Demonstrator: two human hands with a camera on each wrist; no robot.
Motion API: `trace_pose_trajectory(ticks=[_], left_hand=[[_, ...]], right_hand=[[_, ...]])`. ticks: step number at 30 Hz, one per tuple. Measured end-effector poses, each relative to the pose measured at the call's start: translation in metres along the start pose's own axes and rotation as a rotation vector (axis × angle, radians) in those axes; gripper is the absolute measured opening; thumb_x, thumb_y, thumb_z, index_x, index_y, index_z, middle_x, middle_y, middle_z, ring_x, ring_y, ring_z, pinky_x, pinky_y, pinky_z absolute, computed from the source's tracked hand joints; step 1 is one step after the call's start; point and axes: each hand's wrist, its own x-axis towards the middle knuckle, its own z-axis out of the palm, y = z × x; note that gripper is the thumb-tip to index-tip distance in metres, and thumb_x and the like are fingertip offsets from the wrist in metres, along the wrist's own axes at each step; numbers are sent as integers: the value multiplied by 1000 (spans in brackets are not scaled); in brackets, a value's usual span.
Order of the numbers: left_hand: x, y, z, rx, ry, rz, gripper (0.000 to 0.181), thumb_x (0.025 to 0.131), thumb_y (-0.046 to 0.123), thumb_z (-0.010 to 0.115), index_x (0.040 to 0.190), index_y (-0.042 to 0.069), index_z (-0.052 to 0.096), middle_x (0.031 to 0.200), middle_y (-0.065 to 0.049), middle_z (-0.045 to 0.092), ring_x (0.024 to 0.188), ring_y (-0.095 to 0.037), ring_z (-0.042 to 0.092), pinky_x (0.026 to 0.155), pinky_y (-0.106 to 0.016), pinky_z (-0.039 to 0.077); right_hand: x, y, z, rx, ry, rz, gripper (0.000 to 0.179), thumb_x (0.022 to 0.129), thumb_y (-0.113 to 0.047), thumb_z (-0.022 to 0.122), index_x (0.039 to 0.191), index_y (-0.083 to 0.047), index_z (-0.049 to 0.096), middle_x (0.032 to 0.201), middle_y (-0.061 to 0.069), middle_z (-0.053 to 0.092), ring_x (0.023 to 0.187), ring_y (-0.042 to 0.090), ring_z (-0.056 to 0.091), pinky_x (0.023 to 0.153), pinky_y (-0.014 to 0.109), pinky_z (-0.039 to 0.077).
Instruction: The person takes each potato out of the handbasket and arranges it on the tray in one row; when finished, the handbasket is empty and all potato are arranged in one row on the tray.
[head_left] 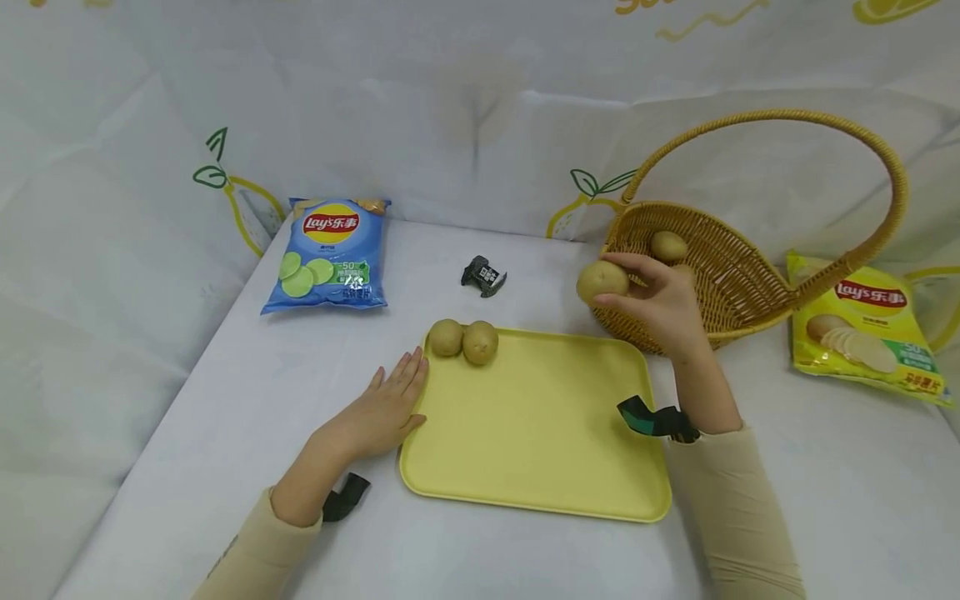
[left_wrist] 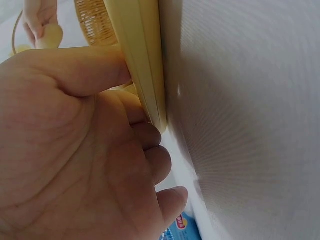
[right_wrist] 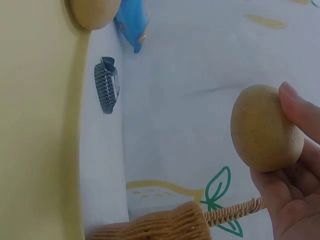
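A potato (head_left: 602,282) is pinched between the thumb and fingers of my right hand (head_left: 663,304), raised in front of the wicker basket (head_left: 738,283). The right wrist view shows that potato (right_wrist: 265,129) up close, with the thumb on one side. Inside the basket lies another potato (head_left: 669,246), and one more is mostly hidden by the right hand. Two potatoes (head_left: 480,342) sit side by side in the far left corner of the yellow tray (head_left: 536,425). My left hand (head_left: 382,408) rests against the tray's left edge, fingers extended; its thumb (left_wrist: 95,70) meets the tray wall.
A blue chip bag (head_left: 330,258) lies at the back left, a yellow chip bag (head_left: 866,329) right of the basket. A small dark strap-like item (head_left: 483,276) is behind the tray. The basket's tall handle (head_left: 896,179) arches over the right side. White cloth hangs behind the table.
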Motion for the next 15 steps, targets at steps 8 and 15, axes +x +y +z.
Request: trace_pose_trajectory(ticks=[8, 15], left_hand=[[-1, 2, -2, -6, -5, -4, 70, 99, 22, 48, 147, -9, 8, 154, -24, -1, 142, -36, -1, 110, -57, 7], [0, 3, -3, 1, 1, 3, 69, 99, 21, 48, 147, -10, 9, 154, -25, 0, 142, -36, 0, 110, -58, 8]], right_hand=[[2, 2, 23, 46, -9, 50, 48, 72, 18, 71, 117, 6, 63, 116, 8, 64, 98, 16, 64, 78, 21, 52], [2, 8, 40, -12, -36, 109, 51, 69, 18, 74, 117, 9, 61, 115, 10, 64, 95, 16, 64, 77, 22, 53]])
